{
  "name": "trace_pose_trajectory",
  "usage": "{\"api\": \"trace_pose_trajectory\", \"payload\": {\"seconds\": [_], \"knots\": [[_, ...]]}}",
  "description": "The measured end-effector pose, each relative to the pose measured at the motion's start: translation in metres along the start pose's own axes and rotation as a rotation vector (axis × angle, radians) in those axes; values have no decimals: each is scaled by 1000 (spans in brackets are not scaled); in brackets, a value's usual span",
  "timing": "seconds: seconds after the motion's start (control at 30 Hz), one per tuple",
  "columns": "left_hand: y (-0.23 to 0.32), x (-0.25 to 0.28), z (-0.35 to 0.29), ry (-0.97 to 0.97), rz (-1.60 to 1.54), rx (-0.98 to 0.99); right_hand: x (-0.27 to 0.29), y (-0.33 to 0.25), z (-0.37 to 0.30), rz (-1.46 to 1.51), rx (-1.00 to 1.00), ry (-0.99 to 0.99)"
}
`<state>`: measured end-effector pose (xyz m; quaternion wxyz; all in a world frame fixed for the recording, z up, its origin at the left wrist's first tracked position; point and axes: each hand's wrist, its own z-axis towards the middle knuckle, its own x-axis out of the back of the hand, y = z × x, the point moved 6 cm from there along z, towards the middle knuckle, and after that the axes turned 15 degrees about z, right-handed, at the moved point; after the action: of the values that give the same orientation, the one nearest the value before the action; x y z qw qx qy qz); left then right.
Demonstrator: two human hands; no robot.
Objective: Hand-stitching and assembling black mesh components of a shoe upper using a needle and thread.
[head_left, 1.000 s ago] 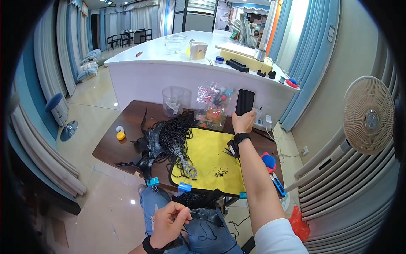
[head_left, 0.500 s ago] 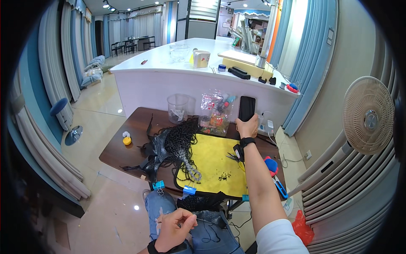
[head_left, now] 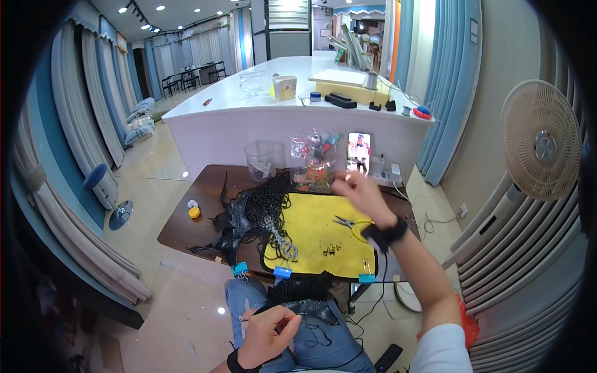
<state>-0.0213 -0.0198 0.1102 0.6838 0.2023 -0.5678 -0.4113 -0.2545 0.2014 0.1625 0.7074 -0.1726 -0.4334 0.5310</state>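
My left hand [head_left: 268, 336] is closed in a pinch above my lap; what its fingertips hold is too small to make out. Beside it lie a black beaded piece [head_left: 305, 288] and a loop of dark thread [head_left: 318, 336] on my jeans. My right hand [head_left: 365, 198], smeared by motion, hovers over the far right of the yellow mat [head_left: 305, 221], apart from the phone [head_left: 359, 149]. The phone leans upright against the white counter with its screen lit. Yellow-handled scissors or pliers [head_left: 354, 225] and small black beads [head_left: 331, 249] rest on the mat.
Black beaded strands [head_left: 270, 202] cover the left of the brown table [head_left: 180, 230]. A clear plastic cup [head_left: 261, 158] and a bag of supplies [head_left: 314, 158] stand at its back. Blue binder clips [head_left: 282, 273] grip the front edge. A fan [head_left: 541, 143] stands at right.
My right hand has let go of the phone and drawn back toward me. The phone's screen has turned from dark to lit. My left hand stays pinched over my lap.
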Motion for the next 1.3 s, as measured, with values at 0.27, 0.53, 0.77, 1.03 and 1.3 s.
{"api": "trace_pose_trajectory", "payload": {"seconds": [0.27,0.53,0.77,1.03,1.3], "knots": [[41,-22,4,-100,71,-165,-39,-127,-189,381,-126,-686],[55,-41,-1,-193,103,-157,-22,-127,-209,464,-169,-506],[41,-65,-4,-243,-429,77,-5,-124,-214,481,37,-228],[30,-82,-9,-501,-613,173,-14,-113,-224,750,-127,-153],[36,-77,-8,-536,-389,20,13,-121,-222,925,-68,138]]}}
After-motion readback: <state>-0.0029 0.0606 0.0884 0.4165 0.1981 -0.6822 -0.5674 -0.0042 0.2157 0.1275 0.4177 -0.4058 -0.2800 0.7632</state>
